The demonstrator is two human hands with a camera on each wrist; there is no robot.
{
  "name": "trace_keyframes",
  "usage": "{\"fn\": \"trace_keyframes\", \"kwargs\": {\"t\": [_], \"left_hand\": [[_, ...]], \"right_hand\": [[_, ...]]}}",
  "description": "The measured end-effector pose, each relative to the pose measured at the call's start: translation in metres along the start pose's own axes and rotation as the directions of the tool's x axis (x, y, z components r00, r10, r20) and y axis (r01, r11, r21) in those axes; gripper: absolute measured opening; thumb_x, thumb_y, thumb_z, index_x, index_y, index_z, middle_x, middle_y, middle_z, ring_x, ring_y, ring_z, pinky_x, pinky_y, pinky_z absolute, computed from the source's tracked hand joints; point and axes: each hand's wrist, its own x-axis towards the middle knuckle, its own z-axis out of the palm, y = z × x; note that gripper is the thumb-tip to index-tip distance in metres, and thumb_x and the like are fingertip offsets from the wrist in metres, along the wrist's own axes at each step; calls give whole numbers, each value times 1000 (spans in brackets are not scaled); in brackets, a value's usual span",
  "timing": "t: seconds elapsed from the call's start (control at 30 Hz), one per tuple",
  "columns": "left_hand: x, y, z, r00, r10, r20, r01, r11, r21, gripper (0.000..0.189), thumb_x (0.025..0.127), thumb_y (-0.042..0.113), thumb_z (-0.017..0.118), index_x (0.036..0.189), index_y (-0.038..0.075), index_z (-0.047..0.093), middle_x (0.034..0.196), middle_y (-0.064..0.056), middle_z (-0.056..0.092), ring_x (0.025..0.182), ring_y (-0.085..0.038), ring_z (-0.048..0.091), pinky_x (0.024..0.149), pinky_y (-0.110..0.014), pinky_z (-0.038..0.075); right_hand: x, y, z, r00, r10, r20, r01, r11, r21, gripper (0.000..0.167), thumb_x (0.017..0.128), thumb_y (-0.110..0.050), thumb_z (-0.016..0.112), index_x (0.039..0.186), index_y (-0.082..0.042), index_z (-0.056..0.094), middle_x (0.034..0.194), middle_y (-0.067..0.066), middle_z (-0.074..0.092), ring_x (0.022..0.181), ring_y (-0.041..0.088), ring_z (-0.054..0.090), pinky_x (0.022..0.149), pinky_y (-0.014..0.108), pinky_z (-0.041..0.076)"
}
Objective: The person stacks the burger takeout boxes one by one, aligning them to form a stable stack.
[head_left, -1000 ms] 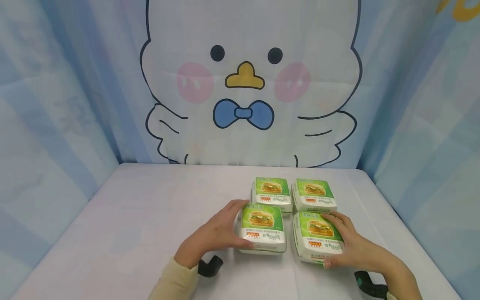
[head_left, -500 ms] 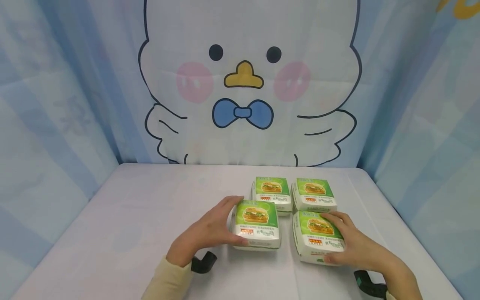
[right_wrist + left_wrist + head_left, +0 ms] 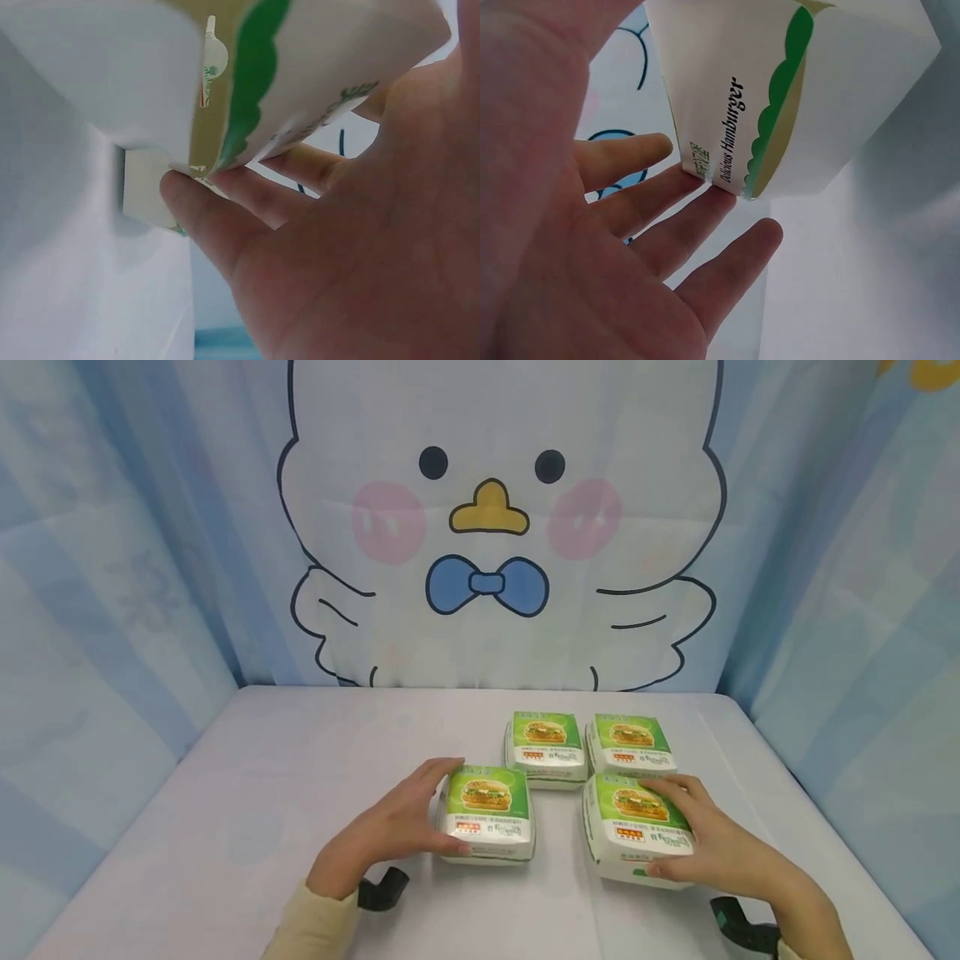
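My left hand (image 3: 393, 822) grips a green and white hamburger box (image 3: 487, 814) from its left side, thumb at the near face and fingers toward the far side. In the left wrist view, fingertips meet the side of that box (image 3: 727, 97), which is printed "Delicious Hamburger". With my right hand (image 3: 723, 847) I hold a second hamburger box (image 3: 637, 827) by its right side, thumb in front and fingers behind. The right wrist view has this box (image 3: 315, 67) above the fingers (image 3: 217, 214), with a gap along its folded side flap. The undersides of both boxes are hidden in the head view.
Two more hamburger boxes stand side by side behind, one on the left (image 3: 546, 750) and one on the right (image 3: 632, 745). All are on a white table (image 3: 300, 752). Patterned curtains (image 3: 105, 610) hang along the sides and back.
My left hand has moved left with its box, widening the gap between the two front boxes. The far edge of the right box looks slightly raised; the rear boxes have not moved.
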Motion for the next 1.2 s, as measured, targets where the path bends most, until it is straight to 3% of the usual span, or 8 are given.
{"fn": "trace_keyframes", "kwargs": {"t": [0.37, 0.53, 0.83, 1.0, 1.2], "left_hand": [[0, -9, -5, 999, 23, 33, -23, 1000, -6, 112, 63, 47, 91, 153, 15, 33, 157, -6, 36, 146, -30, 36, 118, -52, 34], [-1, -11, -4, 997, 36, 65, -37, 999, 9, 113, 64, 44, 91, 154, 15, 31, 157, -8, 34, 146, -31, 35, 118, -52, 34], [-3, -9, -3, 994, 34, 103, -35, 999, 4, 114, 67, 44, 90, 157, 22, 25, 160, -6, 24, 146, -31, 32, 117, -55, 35], [-1, -10, -3, 995, 24, 95, -23, 1000, -7, 112, 67, 48, 89, 156, 22, 26, 160, -5, 26, 146, -30, 33, 117, -55, 35], [-1, -14, -2, 995, 50, 82, -52, 999, 14, 111, 67, 48, 89, 155, 18, 28, 158, -6, 31, 146, -30, 35, 118, -53, 35]], "right_hand": [[8, -21, -7, 998, -37, -46, 37, 999, 3, 99, 74, -48, 83, 153, -22, 31, 147, 13, 24, 117, 36, 46, 81, 36, 48], [15, -34, -7, 994, -80, -68, 81, 997, 19, 98, 74, -47, 84, 153, -24, 30, 149, 13, 22, 121, 38, 43, 84, 42, 49], [25, -42, 4, 988, -112, -106, 117, 992, 43, 98, 73, -45, 85, 152, -22, 33, 151, 12, 21, 127, 38, 37, 89, 45, 47], [31, -46, 12, 982, -128, -138, 133, 991, 27, 95, 75, -46, 83, 153, -24, 34, 152, 9, 22, 128, 37, 36, 88, 45, 47], [37, -56, 23, 972, -157, -177, 164, 986, 25, 92, 76, -47, 83, 152, -29, 33, 155, 9, 24, 133, 39, 35, 94, 58, 46]]}}
